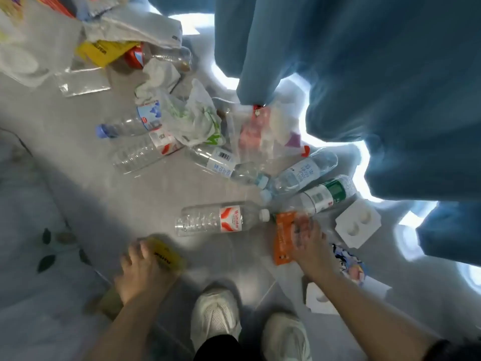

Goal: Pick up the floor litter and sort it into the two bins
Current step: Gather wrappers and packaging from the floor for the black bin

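Observation:
Litter covers the grey floor (78,142). My left hand (141,269) grips a yellow wrapper (168,255) at the lower left. My right hand (308,239) lies on an orange packet (282,238), fingers spread and blurred; whether it grips the packet I cannot tell. A clear bottle with a red-and-white label (221,220) lies between the hands. Several more plastic bottles (302,173) and a crumpled plastic bag (195,118) lie further out. No bin is in view.
Blue curtains (377,74) hang along the right side. A white moulded tray (358,225) and a printed wrapper (350,261) lie right of my right hand. My white shoes (216,316) stand at the bottom. Yellow card, paper and plastic sheets pile at top left (104,52).

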`<state>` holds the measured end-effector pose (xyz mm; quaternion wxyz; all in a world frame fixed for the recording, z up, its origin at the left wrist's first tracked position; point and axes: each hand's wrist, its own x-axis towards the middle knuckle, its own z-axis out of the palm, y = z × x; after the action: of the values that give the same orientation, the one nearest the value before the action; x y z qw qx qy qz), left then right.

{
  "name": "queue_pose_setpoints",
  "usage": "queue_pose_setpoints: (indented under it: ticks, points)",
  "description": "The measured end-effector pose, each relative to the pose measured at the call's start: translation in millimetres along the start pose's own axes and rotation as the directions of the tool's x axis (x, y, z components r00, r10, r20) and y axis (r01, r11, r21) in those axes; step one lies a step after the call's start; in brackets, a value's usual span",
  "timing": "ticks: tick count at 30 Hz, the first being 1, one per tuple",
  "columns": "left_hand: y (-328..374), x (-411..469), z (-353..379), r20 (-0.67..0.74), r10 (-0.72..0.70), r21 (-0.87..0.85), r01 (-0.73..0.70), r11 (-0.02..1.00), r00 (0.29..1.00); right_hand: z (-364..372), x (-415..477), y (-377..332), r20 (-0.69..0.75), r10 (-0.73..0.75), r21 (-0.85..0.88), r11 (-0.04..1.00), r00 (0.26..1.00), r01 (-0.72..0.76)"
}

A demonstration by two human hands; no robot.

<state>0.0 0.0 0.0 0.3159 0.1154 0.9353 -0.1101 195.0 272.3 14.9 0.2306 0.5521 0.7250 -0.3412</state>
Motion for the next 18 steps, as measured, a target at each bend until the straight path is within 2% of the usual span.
queue_pose_setpoints:
  ticks: [3, 9, 11, 14, 18]
  points:
    - [-1, 8, 9, 0.039, -0.025, -0.027, 0.026, 0.999, 0.999, 9, 17, -5, -0.094, 0.091, 0.092, 0.992, 0.991, -0.083]
    - [-4, 21, 17, 0.08, -0.072, -0.01, 0.073, 0.997, 0.994, 21, 33, -7, -0.01, 0.193, 0.208, 0.96, 0.981, -0.187]
    - [-7, 27, 14, 0.094, -0.088, -0.034, 0.091, 0.995, 0.992, 23, 36, -4, -0.003, 0.184, 0.21, 0.961, 0.983, -0.18]
    - [-15, 38, 11, 0.138, -0.056, -0.05, 0.063, 0.997, 0.989, 27, 35, -1, 0.003, 0.134, 0.181, 0.974, 0.991, -0.133]
    - [-20, 37, -12, 0.197, 0.119, -0.134, -0.093, 0.987, 0.973, 19, 14, 4, -0.015, 0.151, 0.112, 0.982, 0.988, -0.149]
